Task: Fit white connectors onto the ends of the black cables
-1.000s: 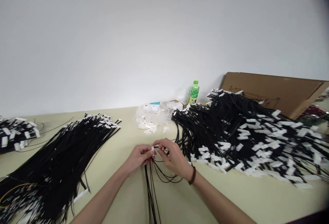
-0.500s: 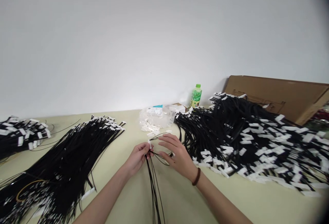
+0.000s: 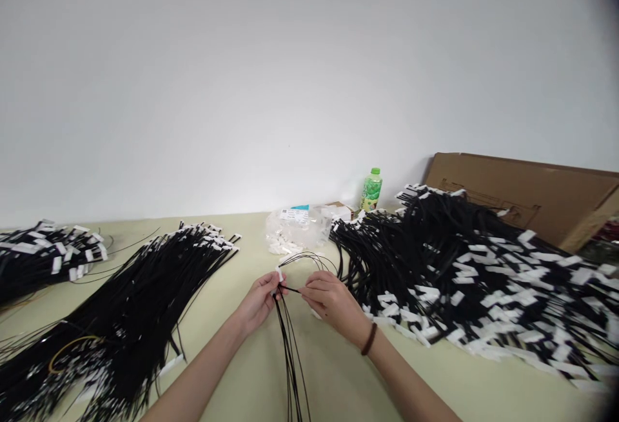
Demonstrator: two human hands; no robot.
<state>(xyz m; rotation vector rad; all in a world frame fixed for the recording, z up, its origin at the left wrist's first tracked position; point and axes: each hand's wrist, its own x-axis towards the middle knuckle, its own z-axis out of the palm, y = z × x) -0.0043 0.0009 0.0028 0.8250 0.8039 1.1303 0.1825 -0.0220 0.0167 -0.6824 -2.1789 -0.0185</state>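
Near the middle of the table, my left hand [image 3: 261,299] pinches a small white connector [image 3: 279,273] with thin black wires [image 3: 290,357] hanging from it toward the front edge. To its right, my right hand [image 3: 331,299] has its fingers closed on black wires that run across from the connector. Some of these wires arch in a loop above both hands. A brown band circles the right wrist. The wire ends inside the right fingers are hidden.
Black wire bundles with white connectors lie at left [image 3: 145,293] and in a large pile at right [image 3: 435,248]. Behind the hands sit a clear bag of white parts [image 3: 294,231] and a green-capped bottle [image 3: 371,190]. A cardboard box [image 3: 522,196] leans at the back right.
My right hand has gone from spread fingers to closed on the wires, which now stretch straight between the hands. My left hand keeps its hold. The view has shifted slightly.
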